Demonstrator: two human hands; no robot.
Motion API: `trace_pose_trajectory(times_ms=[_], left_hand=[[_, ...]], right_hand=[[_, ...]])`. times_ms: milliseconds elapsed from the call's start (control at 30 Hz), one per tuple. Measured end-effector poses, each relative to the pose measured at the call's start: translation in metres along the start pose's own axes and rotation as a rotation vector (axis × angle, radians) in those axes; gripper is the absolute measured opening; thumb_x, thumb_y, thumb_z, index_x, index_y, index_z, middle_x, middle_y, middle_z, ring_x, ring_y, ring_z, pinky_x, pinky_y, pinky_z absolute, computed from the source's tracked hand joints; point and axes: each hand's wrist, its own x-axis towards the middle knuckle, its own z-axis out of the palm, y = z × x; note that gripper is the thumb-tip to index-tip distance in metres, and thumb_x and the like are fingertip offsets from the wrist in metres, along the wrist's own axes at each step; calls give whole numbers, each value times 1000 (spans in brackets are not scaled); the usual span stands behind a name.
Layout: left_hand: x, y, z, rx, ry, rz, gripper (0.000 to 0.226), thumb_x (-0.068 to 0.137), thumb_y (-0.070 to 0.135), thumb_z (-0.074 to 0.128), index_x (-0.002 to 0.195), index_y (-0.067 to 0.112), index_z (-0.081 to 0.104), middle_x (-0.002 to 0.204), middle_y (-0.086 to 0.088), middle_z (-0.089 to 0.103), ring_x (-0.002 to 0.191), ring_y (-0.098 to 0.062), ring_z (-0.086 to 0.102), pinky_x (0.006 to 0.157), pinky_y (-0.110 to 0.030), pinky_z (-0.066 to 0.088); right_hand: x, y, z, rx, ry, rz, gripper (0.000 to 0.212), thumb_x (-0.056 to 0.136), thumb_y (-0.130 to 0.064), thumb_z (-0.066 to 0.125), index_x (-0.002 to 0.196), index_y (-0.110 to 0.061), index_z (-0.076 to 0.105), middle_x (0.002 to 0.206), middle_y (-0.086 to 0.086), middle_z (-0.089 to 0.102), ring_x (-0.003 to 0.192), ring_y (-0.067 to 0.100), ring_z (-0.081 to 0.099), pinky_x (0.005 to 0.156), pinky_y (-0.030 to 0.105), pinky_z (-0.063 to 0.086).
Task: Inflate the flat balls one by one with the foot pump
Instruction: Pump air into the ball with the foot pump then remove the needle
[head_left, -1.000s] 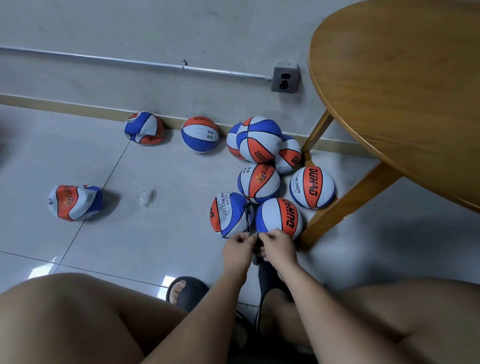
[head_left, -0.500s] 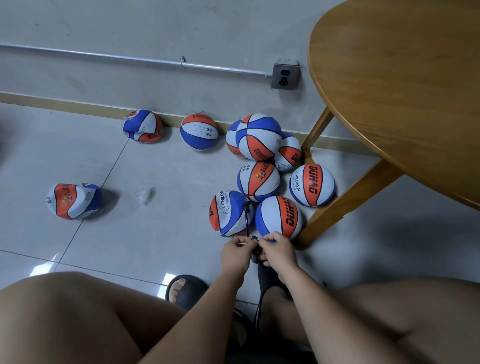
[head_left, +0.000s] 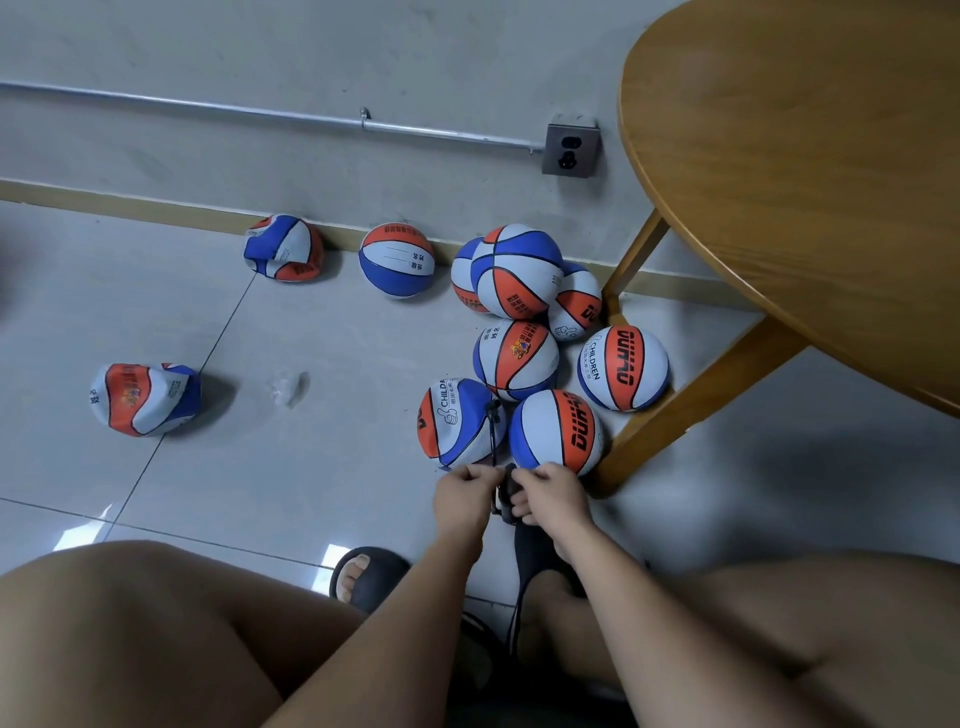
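A single wide-angle camera sat on the person's head, facing forward and steeply down. The bare thighs (head_left: 156, 623) filled the bottom edge, nearest the lens. The left hand (head_left: 462, 496) and right hand (head_left: 553, 496) met low at centre on a thin black hose (head_left: 492, 441). The pale grey tiled floor (head_left: 260, 467) lay farther off. A grey wall (head_left: 260, 171) crossed the top, and a round brown wooden table (head_left: 805, 182) crowded the upper right.

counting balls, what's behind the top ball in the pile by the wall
Behind the top ball, a left ball and a right ball peek out, both partly covered. Anything further back is hidden.
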Motion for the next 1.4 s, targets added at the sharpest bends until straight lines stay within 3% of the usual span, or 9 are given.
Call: trace_pose_trajectory(times_ms=[200,400,633,767,900,1000,1133,1300,1400], left_hand=[[-11,40,0,-251,-141,80,11,94,16,74,99,9,80,86,-2,76,74,-12,65,65,-22,50],[-11,25,0,-277,-174,23,33,85,12,76,117,18,73,99,-13,78,78,-20,69,74,-36,56],[-6,-2,4,-121,-118,-55,16,92,10,75,107,6,70,83,-12,75,63,-19,68,59,-26,55],[-5,-20,8,17,-107,-97,19,88,15,79,103,7,70,78,-10,80,63,-19,71,62,-29,57],[-7,-28,8,70,-70,-112,22,84,18,81,99,6,70,77,-7,80,63,-17,72,64,-31,58],[-8,-22,5,46,-69,-69,10,86,12,76,95,8,75,79,-3,80,66,-12,71,61,-26,51],[-9,5,1,-73,-96,18,9,95,8,70,96,8,79,81,1,78,66,-8,68,51,-15,48],[-6,26,-2,-184,-132,50,12,95,8,72,103,10,80,88,3,78,68,-3,67,54,-13,48],[-5,16,-4,-178,-139,20,14,95,10,72,106,14,80,92,3,78,75,-5,68,60,-17,49]], right_hand=[[-1,-33,-2,154,-5,-84,28,98,-24,70,98,4,66,66,6,66,62,20,60,54,31,46],[-1,-21,-3,184,-6,-37,20,98,-19,70,101,0,67,71,7,66,60,17,59,53,30,48],[4,8,-3,136,4,-43,27,99,-17,67,118,-35,66,74,6,68,58,15,58,50,25,49],[8,28,-3,-21,1,-33,33,97,-21,64,125,-36,71,78,3,74,58,16,65,55,30,53],[30,53,-1,-239,-37,-9,30,85,-41,59,112,-47,70,101,-2,78,85,25,76,81,46,66],[31,47,0,-267,-57,-33,29,81,-45,63,108,-37,70,99,-5,79,95,27,76,84,46,63],[-2,-2,-2,-92,-7,-88,17,92,-23,67,81,-13,60,62,-1,66,51,15,61,50,29,48],[-5,-19,-4,64,-28,-112,9,92,-13,66,95,-5,69,68,1,67,64,17,61,59,34,48],[-6,-12,-5,81,-65,-90,7,94,-10,66,97,-5,70,70,2,66,62,14,57,54,29,45]])
